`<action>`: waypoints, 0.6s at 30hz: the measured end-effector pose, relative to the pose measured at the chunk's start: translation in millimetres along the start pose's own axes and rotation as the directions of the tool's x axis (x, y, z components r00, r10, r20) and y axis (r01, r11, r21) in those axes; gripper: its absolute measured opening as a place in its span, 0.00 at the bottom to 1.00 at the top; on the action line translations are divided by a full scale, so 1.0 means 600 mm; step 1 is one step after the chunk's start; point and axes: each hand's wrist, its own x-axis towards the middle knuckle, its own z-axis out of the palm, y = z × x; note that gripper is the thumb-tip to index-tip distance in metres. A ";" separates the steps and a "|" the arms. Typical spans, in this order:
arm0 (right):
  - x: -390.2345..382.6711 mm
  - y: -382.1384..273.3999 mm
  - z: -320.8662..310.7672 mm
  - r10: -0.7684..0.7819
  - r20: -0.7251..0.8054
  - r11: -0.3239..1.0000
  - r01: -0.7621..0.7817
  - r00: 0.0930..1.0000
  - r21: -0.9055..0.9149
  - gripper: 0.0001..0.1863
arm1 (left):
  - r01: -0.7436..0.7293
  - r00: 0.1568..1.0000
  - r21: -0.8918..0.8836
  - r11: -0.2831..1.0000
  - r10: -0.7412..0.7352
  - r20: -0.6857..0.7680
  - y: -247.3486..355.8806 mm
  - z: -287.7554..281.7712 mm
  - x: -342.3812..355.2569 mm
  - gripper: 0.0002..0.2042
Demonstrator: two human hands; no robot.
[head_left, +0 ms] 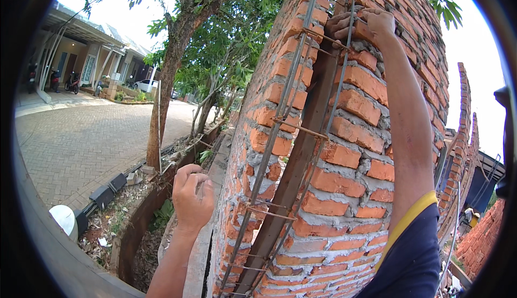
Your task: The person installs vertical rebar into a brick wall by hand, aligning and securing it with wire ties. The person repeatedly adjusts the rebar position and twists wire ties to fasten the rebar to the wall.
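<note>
My right hand [377, 29] is raised high, fingers curled on a brick [362, 31] in the right-hand brick column [358, 99]. Beside it, darker fingers [338, 27], apparently another person's hand, show in the gap by the rebar. A tied steel rebar cage [287, 96] runs up along the gap between this column and the narrower left one [274, 101], in front of a long brown board [308, 131]. Lower left, my left hand [193, 195] is held in the air beside the wall, fingers loosely bent and apart, holding nothing.
A concrete ledge [196, 255] and drainage ditch [137, 244] run left of the wall, beside a tree [166, 82] and paved lane [86, 136]. Houses and parked motorbikes [72, 82] stand beyond. More unfinished brick walls [455, 163] rise at right.
</note>
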 end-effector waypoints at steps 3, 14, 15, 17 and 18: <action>0.001 -0.015 0.019 -0.005 0.116 0.990 0.022 0.993 -0.142 0.19 | 0.010 1.000 0.050 0.999 -0.009 -0.020 -0.010 -0.010 0.000 0.03; -0.077 -0.121 -0.009 0.149 0.745 0.774 -0.545 0.651 0.322 0.20 | 0.042 0.995 0.176 0.983 -0.025 -0.093 -0.027 -0.036 -0.013 0.04; -0.071 -0.107 -0.011 0.070 0.796 0.791 -0.520 0.601 0.324 0.19 | 0.046 0.995 0.182 0.982 -0.029 -0.095 -0.027 -0.035 -0.015 0.03; -0.056 -0.068 -0.013 -0.048 0.753 0.719 -0.500 0.656 0.482 0.18 | 0.056 0.995 0.179 0.982 -0.040 -0.093 -0.026 -0.034 -0.019 0.03; -0.044 -0.053 -0.009 -0.081 0.715 0.734 -0.444 0.694 0.514 0.17 | 0.063 0.995 0.172 0.983 -0.048 -0.089 -0.025 -0.035 -0.020 0.03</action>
